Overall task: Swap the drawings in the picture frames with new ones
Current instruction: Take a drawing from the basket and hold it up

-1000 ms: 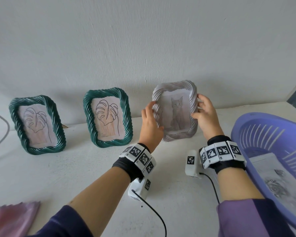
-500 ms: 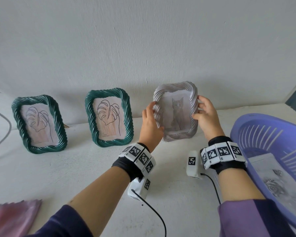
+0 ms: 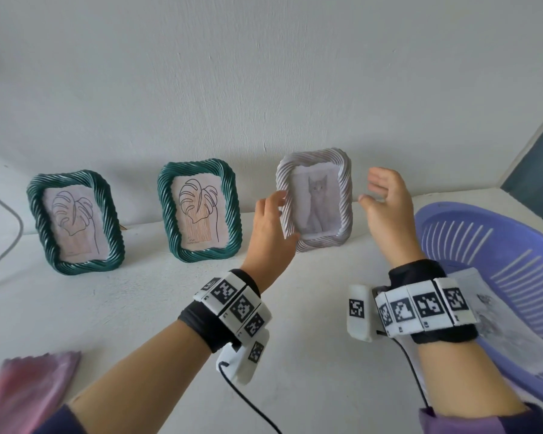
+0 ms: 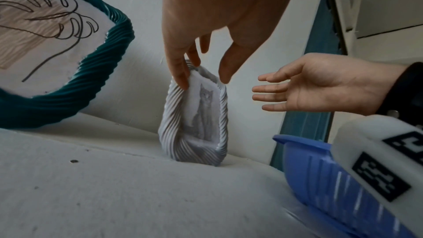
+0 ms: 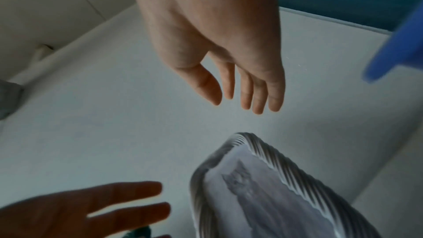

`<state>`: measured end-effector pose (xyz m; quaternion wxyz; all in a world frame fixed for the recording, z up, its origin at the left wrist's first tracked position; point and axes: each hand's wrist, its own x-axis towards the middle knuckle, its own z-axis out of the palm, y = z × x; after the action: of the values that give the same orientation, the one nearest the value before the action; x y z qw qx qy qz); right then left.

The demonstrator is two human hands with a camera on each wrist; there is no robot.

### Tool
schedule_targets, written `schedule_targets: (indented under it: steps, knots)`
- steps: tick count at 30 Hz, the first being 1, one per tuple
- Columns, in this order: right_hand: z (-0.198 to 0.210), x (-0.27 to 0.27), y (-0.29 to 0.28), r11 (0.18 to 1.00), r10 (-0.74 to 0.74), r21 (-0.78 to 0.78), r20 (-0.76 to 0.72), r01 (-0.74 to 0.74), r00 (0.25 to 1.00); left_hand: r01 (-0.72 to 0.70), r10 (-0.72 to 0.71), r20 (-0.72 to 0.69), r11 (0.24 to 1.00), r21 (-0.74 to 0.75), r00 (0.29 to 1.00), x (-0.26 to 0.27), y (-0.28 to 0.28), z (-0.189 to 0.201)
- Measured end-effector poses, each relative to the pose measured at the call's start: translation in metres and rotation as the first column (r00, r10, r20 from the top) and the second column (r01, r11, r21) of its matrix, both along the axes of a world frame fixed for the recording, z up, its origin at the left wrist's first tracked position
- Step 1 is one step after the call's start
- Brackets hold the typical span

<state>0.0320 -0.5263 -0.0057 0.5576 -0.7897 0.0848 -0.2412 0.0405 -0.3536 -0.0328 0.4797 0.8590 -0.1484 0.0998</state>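
A pale lilac ribbed frame [image 3: 345, 195] stands upright on the white table by the wall, with a grey cat drawing [image 3: 316, 202] in it. My left hand [image 3: 271, 227] hovers at its left edge with fingers spread; the right wrist view shows a gap between those fingers [image 5: 128, 193] and the frame [image 5: 263, 196]. My right hand [image 3: 386, 208] is open a little to the right of the frame, holding nothing. Two green frames [image 3: 38, 214] [image 3: 232, 208] with leaf drawings stand to the left.
A purple plastic basket [image 3: 499, 245] sits at the right edge, with a sheet bearing a grey drawing [image 3: 496, 324] in it. A pink cloth [image 3: 29, 393] lies at the near left. A grey cable [image 3: 13, 239] hangs at the far left. The wall is right behind the frames.
Both hands held the lilac frame by its sides; now they have let go. It stands on its own and my right hand has drawn away to the right.
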Motion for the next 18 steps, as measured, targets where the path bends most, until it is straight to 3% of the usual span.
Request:
schedule_targets:
  steps: [4,8,12,14,18]
  knots:
    - [0.005,-0.044,-0.007,0.977,0.038,-0.209,-0.047,-0.047,0.998,0.122,-0.12,-0.114,0.993,0.009,0.986,-0.027,-0.005,0.003]
    - [-0.002,-0.091,-0.026,0.891,0.062,-0.437,-0.148,-0.121,0.987,0.313,-0.27,-0.268,0.941,0.13,0.925,-0.05,-0.021,-0.001]
    - [-0.014,-0.133,-0.049,0.828,0.085,-0.512,-0.285,-0.226,0.955,0.433,-0.34,-0.385,0.881,0.188,0.858,-0.066,-0.043,-0.008]
    - [-0.018,-0.149,-0.06,0.816,0.057,-0.529,-0.332,-0.235,0.942,0.463,-0.353,-0.452,0.872,0.158,0.819,-0.072,-0.053,-0.013]
    - [-0.018,-0.172,-0.07,0.829,0.036,-0.484,-0.453,-0.28,0.891,0.428,-0.368,-0.616,0.902,-0.056,0.696,-0.087,-0.068,-0.026]
